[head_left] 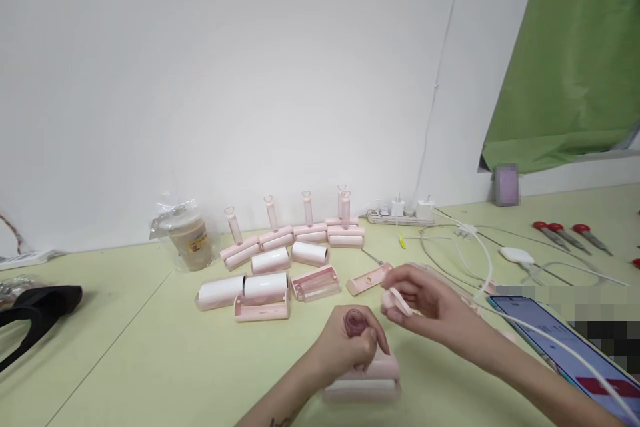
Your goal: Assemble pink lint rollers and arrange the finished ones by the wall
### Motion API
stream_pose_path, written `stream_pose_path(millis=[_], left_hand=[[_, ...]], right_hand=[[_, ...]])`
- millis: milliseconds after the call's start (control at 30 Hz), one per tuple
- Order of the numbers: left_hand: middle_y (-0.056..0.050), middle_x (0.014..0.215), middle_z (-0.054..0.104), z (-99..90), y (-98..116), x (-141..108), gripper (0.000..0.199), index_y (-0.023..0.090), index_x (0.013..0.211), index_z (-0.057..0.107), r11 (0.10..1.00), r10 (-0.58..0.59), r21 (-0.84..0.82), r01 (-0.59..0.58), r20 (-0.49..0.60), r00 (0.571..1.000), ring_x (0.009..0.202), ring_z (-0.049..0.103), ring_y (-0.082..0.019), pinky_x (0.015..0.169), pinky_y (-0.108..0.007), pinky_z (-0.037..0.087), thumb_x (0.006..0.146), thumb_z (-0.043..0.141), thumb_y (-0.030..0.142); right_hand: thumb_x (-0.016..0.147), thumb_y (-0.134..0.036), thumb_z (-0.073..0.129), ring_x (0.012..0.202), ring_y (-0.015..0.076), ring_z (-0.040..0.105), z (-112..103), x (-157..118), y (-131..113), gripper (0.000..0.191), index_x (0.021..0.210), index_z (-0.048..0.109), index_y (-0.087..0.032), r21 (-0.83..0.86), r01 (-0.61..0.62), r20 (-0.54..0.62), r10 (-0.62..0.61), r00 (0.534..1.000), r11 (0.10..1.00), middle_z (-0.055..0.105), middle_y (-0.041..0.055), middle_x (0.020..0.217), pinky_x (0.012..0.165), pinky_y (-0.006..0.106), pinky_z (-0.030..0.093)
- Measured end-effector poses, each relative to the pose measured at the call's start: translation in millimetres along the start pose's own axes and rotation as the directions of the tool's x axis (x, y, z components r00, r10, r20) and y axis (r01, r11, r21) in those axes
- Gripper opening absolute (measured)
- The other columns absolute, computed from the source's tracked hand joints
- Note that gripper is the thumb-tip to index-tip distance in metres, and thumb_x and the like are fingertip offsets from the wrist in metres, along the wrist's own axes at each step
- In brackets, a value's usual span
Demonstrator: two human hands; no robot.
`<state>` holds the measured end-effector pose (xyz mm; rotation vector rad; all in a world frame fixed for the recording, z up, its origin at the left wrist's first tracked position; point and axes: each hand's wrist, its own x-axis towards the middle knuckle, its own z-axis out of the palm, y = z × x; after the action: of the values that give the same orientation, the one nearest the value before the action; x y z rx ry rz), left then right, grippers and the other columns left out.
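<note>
My left hand is closed over the top of a pink lint roller on the table in front of me. A white roll shows along the lint roller's lower side; its top is partly hidden by my fingers. To its upper right, my right hand pinches a small pale pink plastic piece between thumb and fingers. Just beyond that hand lies an open pink shell with a hole in it. Another pink shell and a pink holder lie farther left.
Several assembled pink lint rollers with upright handles stand by the wall. White rolls lie before them. A bagged cup stands left. Right are a power strip, cables, a phone and red-handled tools.
</note>
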<state>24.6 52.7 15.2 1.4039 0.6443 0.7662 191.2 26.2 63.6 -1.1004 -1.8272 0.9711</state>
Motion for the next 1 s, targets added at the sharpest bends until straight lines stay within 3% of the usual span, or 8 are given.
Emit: stream_pose_path(millis=[67,200,367,467,733,900,1000], left_hand=[[0.008,0.028,0.036,0.7,0.2,0.1,0.013,0.016,0.046,0.05,1.0,-0.014,0.007,0.014,-0.01,1.0,0.024,0.027,-0.003,0.029,-0.016,0.02,0.055,0.041,0.017],[0.007,0.034,0.042,-0.1,4.1,-0.4,0.011,0.017,0.041,0.046,0.999,-0.053,0.004,0.053,-0.001,0.999,0.028,0.033,-0.003,0.03,-0.015,0.024,0.047,0.038,0.014],[0.006,0.041,0.046,-4.3,3.5,-0.8,0.01,0.016,0.044,0.046,0.997,-0.071,-0.026,0.073,0.055,0.996,0.036,0.039,-0.005,0.035,-0.016,0.029,0.043,0.037,0.012],[0.006,0.041,0.046,-5.9,4.1,-1.2,0.008,0.016,0.041,0.044,0.996,-0.082,-0.033,0.084,0.073,0.994,0.036,0.038,-0.004,0.034,-0.015,0.028,0.043,0.037,0.012],[0.006,0.045,0.048,-6.4,2.4,-1.8,0.007,0.017,0.045,0.046,0.995,-0.098,-0.016,0.1,0.066,0.993,0.038,0.039,-0.004,0.036,-0.016,0.03,0.047,0.045,0.01],[0.008,0.047,0.04,-11.6,8.3,-2.6,0.011,0.018,0.047,0.042,0.998,-0.053,0.024,0.052,0.039,0.998,0.044,0.036,-0.005,0.041,-0.018,0.027,0.048,0.051,0.011],[0.007,0.052,0.042,-15.2,9.8,-3.1,0.024,0.018,0.053,0.045,0.999,-0.007,-0.052,0.018,0.211,0.977,0.051,0.038,-0.007,0.047,-0.02,0.028,0.046,0.067,0.022]], right_hand=[[0.077,-0.038,0.057,0.077,0.016,0.053,16.8,12.4,-7.7,0.025,0.095,0.05,-0.022,0.113,0.018,0.021,-0.021,1.0,0.993,0.053,0.0013,0.082,0.068,0.027,0.044],[0.076,-0.034,0.06,0.079,0.015,0.052,38.0,23.8,-5.7,0.016,0.076,0.051,-0.021,0.147,0.125,-0.023,-0.123,0.992,0.981,0.05,0.0001,0.082,0.073,0.026,0.043],[0.085,-0.038,0.046,0.086,0.0177,0.055,32.8,24.1,-8.8,0.026,0.073,0.059,-0.018,0.108,0.11,0.165,-0.127,0.978,0.988,0.053,0.005,0.09,0.078,0.029,0.044],[0.087,-0.037,0.042,0.09,0.0175,0.054,27.6,23.2,-12.1,0.029,0.077,0.062,-0.019,0.057,0.171,0.207,-0.18,0.962,0.984,0.053,0.0058,0.095,0.08,0.029,0.043],[0.086,-0.031,0.045,0.088,0.0179,0.055,32.8,22.2,-7.7,0.02,0.085,0.063,-0.023,-0.017,0.24,0.161,-0.234,0.959,0.971,0.061,0.0034,0.091,0.075,0.027,0.043],[0.083,-0.028,0.051,0.081,0.0171,0.056,43.7,22.6,-1.5,0.013,0.081,0.062,-0.022,0.124,0.224,0.065,-0.233,0.97,0.967,0.062,0.0032,0.083,0.072,0.026,0.044],[0.085,-0.028,0.048,0.078,0.0169,0.056,52.6,21.3,2.2,0.015,0.08,0.06,-0.02,0.237,0.237,0.048,-0.255,0.966,0.942,0.06,0.0042,0.081,0.069,0.027,0.044]])
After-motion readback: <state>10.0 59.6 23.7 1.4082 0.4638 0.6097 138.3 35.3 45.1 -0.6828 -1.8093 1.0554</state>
